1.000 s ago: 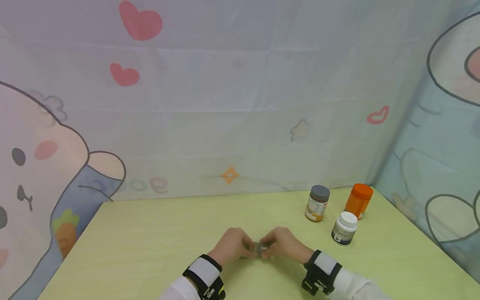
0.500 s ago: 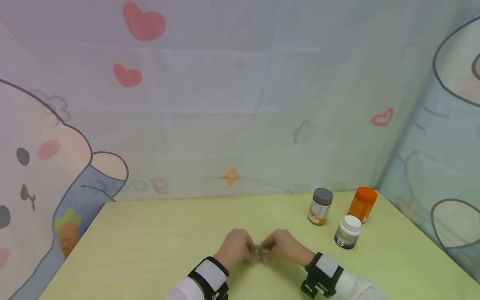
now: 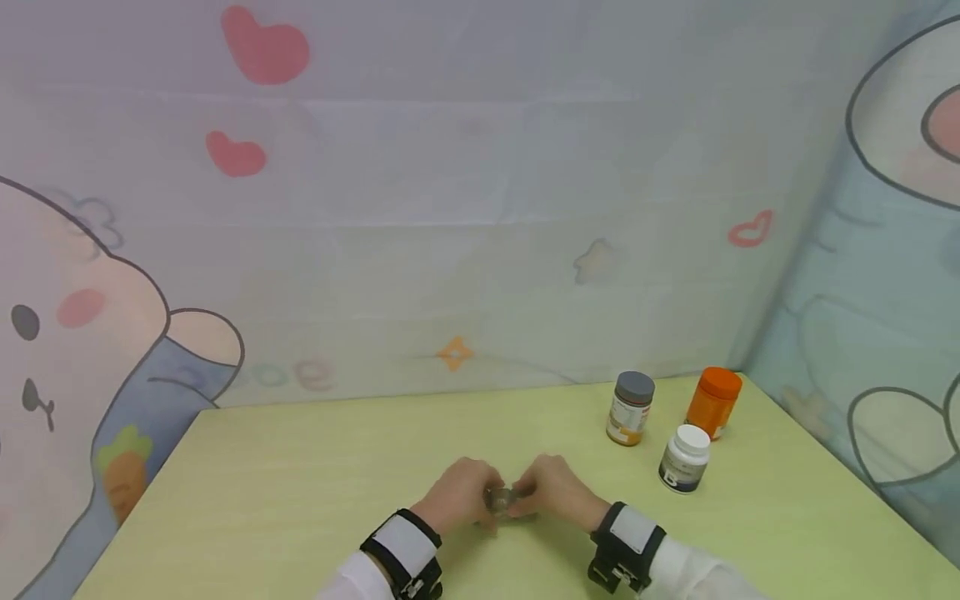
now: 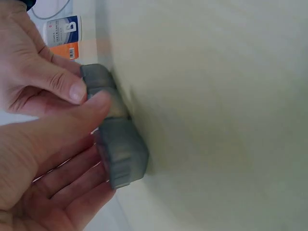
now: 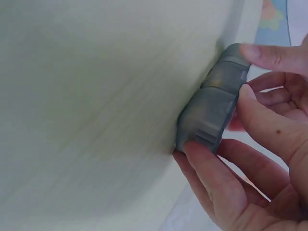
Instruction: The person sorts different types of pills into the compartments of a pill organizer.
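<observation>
A small grey translucent pill organizer (image 3: pixel 498 500) with several lidded compartments is held between both hands, low over the pale yellow table. My left hand (image 3: pixel 459 493) grips one end. In the left wrist view its thumb lies on the near edge of the organizer (image 4: pixel 122 149), with fingers curled underneath. At the other end my right hand (image 3: pixel 553 492) grips it. The right wrist view shows that thumb on the edge of the organizer (image 5: pixel 209 113) and fingertips at its end. Something yellowish shows faintly through a middle compartment; the lids look closed.
To the right stand a grey-capped bottle (image 3: pixel 630 408), an orange bottle (image 3: pixel 712 404) and a white bottle (image 3: pixel 684 460), all upright. The table (image 3: pixel 315 475) extends left of the hands. Behind it hangs a printed cloth (image 3: pixel 450 167).
Both hands have moved slightly left together with the pill organizer, which looks turned a little. Both keep their hold. The head view has shifted slightly; the bottles stay in place.
</observation>
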Demonstrator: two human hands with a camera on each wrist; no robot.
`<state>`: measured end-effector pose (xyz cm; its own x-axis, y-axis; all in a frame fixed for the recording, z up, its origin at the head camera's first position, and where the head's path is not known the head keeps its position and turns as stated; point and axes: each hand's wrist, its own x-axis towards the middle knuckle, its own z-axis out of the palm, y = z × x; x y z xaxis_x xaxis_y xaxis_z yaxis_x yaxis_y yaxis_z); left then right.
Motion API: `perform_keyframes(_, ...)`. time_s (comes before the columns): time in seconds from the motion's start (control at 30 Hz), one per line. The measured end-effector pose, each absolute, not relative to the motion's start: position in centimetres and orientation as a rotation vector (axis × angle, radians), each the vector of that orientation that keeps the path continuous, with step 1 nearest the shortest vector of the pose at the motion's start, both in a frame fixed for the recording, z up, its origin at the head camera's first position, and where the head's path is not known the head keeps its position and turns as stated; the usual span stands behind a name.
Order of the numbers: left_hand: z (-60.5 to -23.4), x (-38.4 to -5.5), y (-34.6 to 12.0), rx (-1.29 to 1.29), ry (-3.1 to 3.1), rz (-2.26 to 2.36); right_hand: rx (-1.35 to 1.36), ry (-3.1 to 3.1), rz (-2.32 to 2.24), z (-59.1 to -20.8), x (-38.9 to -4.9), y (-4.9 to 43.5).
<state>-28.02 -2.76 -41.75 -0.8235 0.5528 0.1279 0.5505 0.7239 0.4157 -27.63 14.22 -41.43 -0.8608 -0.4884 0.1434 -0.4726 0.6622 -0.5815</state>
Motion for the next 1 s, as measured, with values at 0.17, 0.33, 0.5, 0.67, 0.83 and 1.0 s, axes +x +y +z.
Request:
perform_keyframes(0.17,-41.1,-28.0,-3.2,0.929,2.922,0.512,-0.834,2.831,-0.978,-41.7,-27.6,14.1)
perform_keyframes(0.33,-40.7,-28.0,-3.3,1.014,2.933,0.499,-0.837,2.831,-0.969,-41.9,-27.6,14.3)
perform_keyframes(0.5,-40.6,-28.2,-3.3,1.073,2.913,0.466,-0.867,2.838,-0.971,-41.9,-27.5,14.4)
perform_keyframes(0.67,-40.6,-28.8,-3.5,1.122,2.861,0.366,-0.853,2.853,-0.998,-42.0,-27.2,14.3)
perform_keyframes(0.83,-40.5,-29.6,-3.9,1.122,2.746,0.458,-0.847,2.834,-1.024,-42.0,-26.9,14.1)
perform_keyframes(1.0,-40.3,-30.6,-4.9,1.140,2.581,0.592,-0.850,2.826,-1.036,-42.1,-27.0,14.2)
